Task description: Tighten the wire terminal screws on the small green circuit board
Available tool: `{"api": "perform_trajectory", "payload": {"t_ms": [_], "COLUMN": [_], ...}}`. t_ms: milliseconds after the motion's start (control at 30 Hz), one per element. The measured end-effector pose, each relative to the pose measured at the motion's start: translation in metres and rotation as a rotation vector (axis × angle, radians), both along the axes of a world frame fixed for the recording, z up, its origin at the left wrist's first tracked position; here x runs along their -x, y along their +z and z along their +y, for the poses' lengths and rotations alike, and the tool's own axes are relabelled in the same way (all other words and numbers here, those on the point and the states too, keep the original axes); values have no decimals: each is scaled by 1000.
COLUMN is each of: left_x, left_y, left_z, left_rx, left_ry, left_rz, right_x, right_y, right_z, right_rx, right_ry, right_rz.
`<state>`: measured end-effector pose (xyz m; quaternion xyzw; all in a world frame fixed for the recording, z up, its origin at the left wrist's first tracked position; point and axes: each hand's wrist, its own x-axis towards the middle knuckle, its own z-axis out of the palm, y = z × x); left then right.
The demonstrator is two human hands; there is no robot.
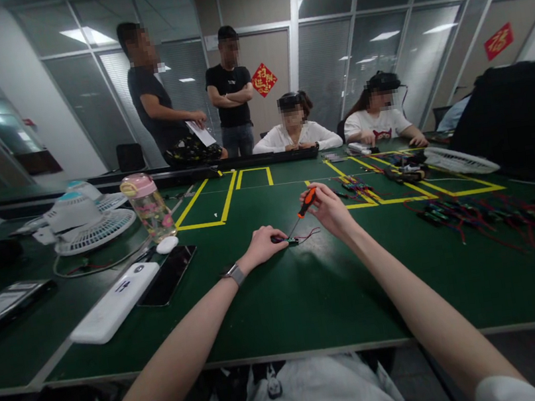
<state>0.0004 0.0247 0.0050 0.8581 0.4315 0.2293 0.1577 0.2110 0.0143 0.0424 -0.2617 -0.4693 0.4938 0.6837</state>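
Observation:
My right hand (326,208) grips the orange and black handle of a screwdriver (306,202). Its thin shaft slants down to the left and the tip meets a small green circuit board (292,241). Thumb and fingers of my left hand (264,244) pinch that board at its left end, against the green tabletop (282,299). Thin red and dark wires (310,234) curl away from the board to the right. Whether the tip sits in a screw is too small to tell.
To the left are a white phone-like device (115,304), a black phone (171,278), a pink-lidded bottle (149,208) and white fans (92,220). Wired boards (480,212) pile up at right. Yellow tape (201,225) marks the table. Two people sit opposite; two stand behind.

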Motion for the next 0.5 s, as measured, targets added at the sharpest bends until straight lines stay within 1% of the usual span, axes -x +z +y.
{"api": "perform_trajectory", "payload": {"t_ms": [100,267,500], "left_x": [0,-2,-2], "left_y": [-1,-3,1], "left_z": [1,2,0], "left_rx": [-1,-13,-7], "left_ry": [3,1,2], "left_rz": [-11,-18,1], "right_x": [3,5,5], "right_y": [1,-1,1], "right_z": [-1,0,-3], "right_rx": [13,-4,-2], "right_ry": [-1,-61,10], "right_rz": [9,-2,-20]}}
